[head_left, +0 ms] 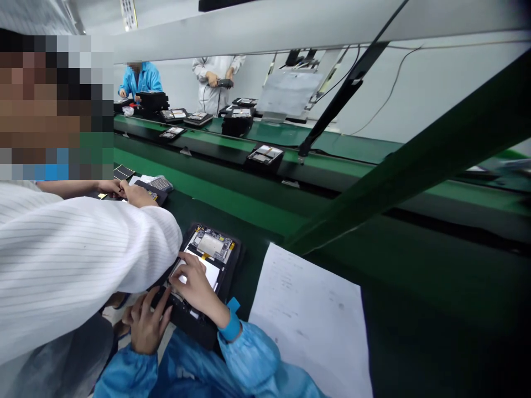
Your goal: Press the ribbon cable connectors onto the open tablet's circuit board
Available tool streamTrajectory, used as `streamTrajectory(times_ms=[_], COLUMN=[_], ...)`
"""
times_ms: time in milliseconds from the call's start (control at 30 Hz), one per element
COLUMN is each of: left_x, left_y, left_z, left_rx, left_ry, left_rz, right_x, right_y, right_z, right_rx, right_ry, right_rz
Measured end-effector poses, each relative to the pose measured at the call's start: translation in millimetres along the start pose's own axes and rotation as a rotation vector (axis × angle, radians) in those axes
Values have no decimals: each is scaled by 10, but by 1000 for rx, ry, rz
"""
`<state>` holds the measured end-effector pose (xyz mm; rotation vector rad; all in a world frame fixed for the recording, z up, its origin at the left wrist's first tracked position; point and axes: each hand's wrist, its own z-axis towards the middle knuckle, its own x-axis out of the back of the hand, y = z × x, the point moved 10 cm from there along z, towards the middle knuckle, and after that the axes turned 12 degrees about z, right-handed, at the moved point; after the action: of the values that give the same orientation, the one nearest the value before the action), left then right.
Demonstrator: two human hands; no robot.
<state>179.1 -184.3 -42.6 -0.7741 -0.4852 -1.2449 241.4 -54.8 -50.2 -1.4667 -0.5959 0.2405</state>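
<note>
An opened tablet device (213,246) lies in a black tray (232,265) on the green bench in front of me, its white battery and circuit boards showing. My right hand (196,287), in a blue sleeve with a blue wrist strap, presses its fingers on the white battery area. My left hand (146,323) grips the near left edge of the black tray. A co-worker's white sleeve (74,265) leans in from the left and hides the tray's left side.
A white paper sheet (309,318) lies right of the tray. The co-worker's hands (124,192) work on another device at left. A green conveyor (257,138) carries several trayed devices (265,156). Two people stand behind it. A green beam (415,166) slants overhead.
</note>
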Motion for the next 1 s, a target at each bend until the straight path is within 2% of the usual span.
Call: streamTrajectory(times_ms=[133, 267, 533, 1000], left_x=[2, -34, -32, -21], left_y=[6, 2, 54, 28], left_z=[-20, -30, -3, -40], left_rx=[8, 26, 11, -6], left_ry=[10, -29, -59, -27], left_rz=[14, 43, 86, 96], right_x=[-27, -16, 140, -46], right_y=[-9, -7, 69, 38], right_z=[-17, -20, -24, -13], right_rx=[2, -8, -13, -31], right_ry=[13, 22, 106, 69], right_rz=[-18, -4, 60, -129])
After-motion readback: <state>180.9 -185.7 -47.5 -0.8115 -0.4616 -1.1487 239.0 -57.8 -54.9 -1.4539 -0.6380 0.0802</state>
